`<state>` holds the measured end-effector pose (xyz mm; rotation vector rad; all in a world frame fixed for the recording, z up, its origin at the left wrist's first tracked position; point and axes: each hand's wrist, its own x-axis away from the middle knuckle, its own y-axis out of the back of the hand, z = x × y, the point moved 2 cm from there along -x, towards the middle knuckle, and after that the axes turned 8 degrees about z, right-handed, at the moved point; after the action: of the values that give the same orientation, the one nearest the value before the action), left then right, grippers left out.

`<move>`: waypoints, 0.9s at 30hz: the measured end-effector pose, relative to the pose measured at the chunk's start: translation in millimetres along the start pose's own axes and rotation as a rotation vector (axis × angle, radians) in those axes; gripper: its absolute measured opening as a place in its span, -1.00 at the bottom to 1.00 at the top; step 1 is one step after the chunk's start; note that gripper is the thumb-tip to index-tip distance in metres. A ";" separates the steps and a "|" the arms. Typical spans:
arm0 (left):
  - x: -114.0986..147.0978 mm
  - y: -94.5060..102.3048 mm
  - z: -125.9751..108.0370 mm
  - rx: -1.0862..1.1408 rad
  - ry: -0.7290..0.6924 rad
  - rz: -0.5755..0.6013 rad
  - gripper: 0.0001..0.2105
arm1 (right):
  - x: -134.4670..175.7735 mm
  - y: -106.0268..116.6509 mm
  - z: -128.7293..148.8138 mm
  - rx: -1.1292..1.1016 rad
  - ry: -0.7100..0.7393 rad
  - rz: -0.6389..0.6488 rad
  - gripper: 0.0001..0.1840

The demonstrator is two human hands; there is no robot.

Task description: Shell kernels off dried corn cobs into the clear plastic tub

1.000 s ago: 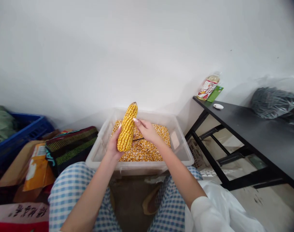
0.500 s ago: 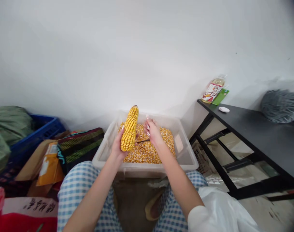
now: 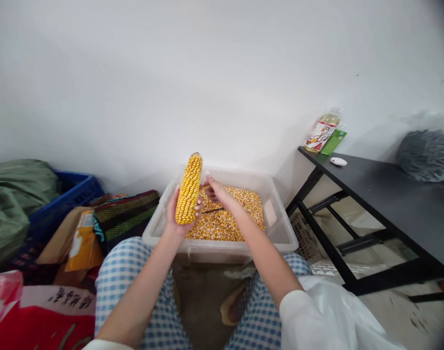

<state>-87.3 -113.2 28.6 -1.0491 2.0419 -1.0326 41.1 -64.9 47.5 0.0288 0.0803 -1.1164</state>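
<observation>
A yellow ear of corn [image 3: 188,192], full of kernels, stands nearly upright with its tip leaning right. My left hand [image 3: 173,214] is wrapped round its lower part. Just right of the ear is my right hand [image 3: 220,193], thumb raised and fingers loosely bent, with nothing visible in it. Below both hands, a translucent plastic bin [image 3: 280,221] contains a layer of loose corn kernels [image 3: 222,228]. On the kernels lies a thin dark rod [image 3: 212,210], partly covered by my right hand and wrist.
A black table [image 3: 385,189] at the right carries a bottle [image 3: 322,133], a green packet [image 3: 333,142], a white oval object [image 3: 338,161] and a bagged dark bundle [image 3: 428,155]. Leftward are a blue crate [image 3: 79,189], a mesh bag [image 3: 127,216] and a red bag [image 3: 57,321]. A white wall rises behind.
The ear of corn and my left hand have shifted slightly left and up. My right hand has moved left, closer to the ear.
</observation>
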 end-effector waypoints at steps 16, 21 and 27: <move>-0.3 -0.3 3.1 -0.025 0.102 0.059 -0.42 | -10.5 6.0 16.7 0.158 0.376 -0.596 -0.59; -0.3 -0.8 3.5 -0.041 0.093 0.084 -0.43 | -19.0 9.8 20.4 -0.448 0.180 -0.490 -0.67; 0.1 0.7 3.1 -0.022 0.106 0.090 -0.40 | -17.6 8.1 9.6 -0.412 0.071 -0.423 -0.52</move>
<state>-85.1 -114.1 26.5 -0.9222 2.1691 -1.0417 41.1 -46.2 58.3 -0.3300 0.3923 -1.5017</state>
